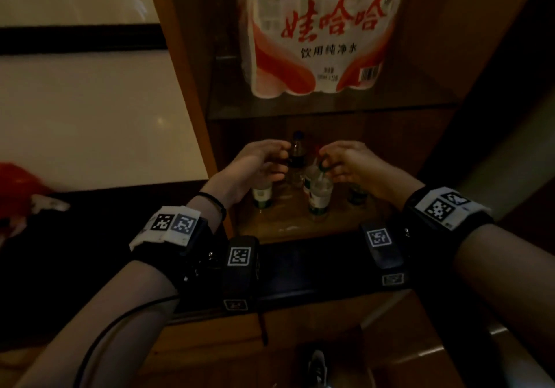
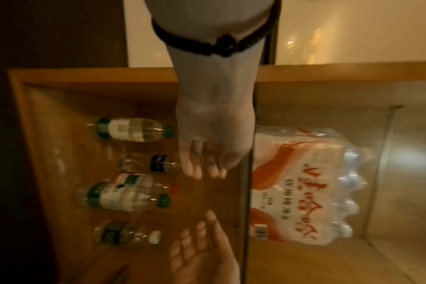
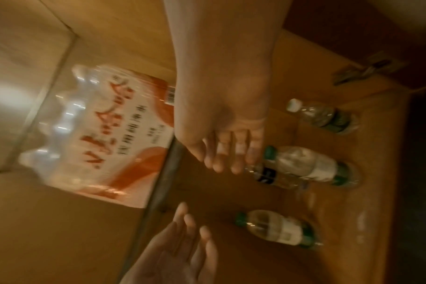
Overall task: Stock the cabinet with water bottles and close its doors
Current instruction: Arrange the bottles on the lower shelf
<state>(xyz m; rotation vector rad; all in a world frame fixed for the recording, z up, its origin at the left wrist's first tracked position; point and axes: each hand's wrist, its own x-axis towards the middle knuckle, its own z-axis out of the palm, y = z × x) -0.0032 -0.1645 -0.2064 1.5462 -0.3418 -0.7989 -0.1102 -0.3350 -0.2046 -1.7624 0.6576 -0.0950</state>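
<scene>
Both hands reach into the open wooden cabinet [image 1: 192, 87], among bottles on its lower shelf.

Left hand [image 1: 255, 165] and right hand [image 1: 351, 165] hover with fingers loosely curled, holding nothing, above small clear plastic bottles: a green-capped one [image 2: 131, 129], a dark-labelled one [image 2: 148, 163], a green-capped pair [image 2: 124, 194], a white-capped one [image 2: 126, 233], all upright and spaced apart. Above, on the glass shelf [image 1: 300, 108], sits a shrink-wrapped red-and-white pack of water bottles [image 1: 321, 33], with bare wood in front of the bottles.

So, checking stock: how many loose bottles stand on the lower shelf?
4 clearly: green-capped left, dark-labelled at back, green-capped centre, white-capped right. A red cap behind hints a fifth.
</scene>
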